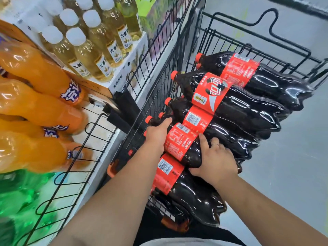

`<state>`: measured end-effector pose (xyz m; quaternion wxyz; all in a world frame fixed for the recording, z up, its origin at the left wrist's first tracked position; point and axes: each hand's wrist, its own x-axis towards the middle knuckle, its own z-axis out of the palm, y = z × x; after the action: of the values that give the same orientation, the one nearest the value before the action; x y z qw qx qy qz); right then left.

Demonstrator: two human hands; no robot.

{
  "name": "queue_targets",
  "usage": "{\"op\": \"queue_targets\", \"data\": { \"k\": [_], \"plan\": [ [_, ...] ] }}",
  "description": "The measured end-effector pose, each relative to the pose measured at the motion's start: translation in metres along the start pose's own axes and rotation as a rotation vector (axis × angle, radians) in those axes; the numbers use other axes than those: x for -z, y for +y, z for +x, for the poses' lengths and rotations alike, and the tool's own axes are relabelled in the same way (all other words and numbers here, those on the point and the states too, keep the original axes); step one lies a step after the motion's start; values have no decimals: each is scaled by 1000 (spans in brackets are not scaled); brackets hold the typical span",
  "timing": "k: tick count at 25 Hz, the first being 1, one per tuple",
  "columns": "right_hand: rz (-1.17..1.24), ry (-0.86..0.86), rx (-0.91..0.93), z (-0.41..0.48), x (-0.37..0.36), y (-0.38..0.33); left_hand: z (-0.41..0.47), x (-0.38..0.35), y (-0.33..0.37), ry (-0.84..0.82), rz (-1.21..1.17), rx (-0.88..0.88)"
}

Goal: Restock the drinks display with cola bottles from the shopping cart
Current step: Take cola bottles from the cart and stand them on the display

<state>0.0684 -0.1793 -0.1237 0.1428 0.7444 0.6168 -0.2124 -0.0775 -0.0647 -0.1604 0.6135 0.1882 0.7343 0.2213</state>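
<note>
Several large cola bottles with red labels and red caps lie stacked on their sides in the black wire shopping cart [229, 38], caps pointing left. My left hand [156, 134] grips the neck end of one cola bottle [179, 144] near the front of the pile. My right hand [215, 159] holds the same bottle's dark body, thumb underneath and fingers curled over the top. More cola bottles [236, 107] lie behind it and one lies below it. The drinks display [99, 148] is to the left, with a black wire front rail.
On the display lie orange soda bottles [35, 107] and green bottles [19, 190] at lower left. Pale yellow drink bottles with white caps [85, 50] stand on a white carton behind them. Grey floor [300, 157] lies right of the cart.
</note>
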Motion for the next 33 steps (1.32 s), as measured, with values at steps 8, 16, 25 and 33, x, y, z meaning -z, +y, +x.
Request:
{"op": "queue_targets", "data": {
  "k": [8, 16, 25, 33],
  "plan": [
    [105, -32, 17, 3, 10, 9, -14, 4, 8, -7, -7, -36],
    [247, 45, 16, -4, 12, 15, -35, 4, 20, -4, 44, -137],
    [558, 134, 5, -13, 21, 20, -64, 5, 29, -184, -51, -292],
    [823, 177, 115, -24, 41, 7, -89, 22, 33, -269, -251, -496]
  ]
}}
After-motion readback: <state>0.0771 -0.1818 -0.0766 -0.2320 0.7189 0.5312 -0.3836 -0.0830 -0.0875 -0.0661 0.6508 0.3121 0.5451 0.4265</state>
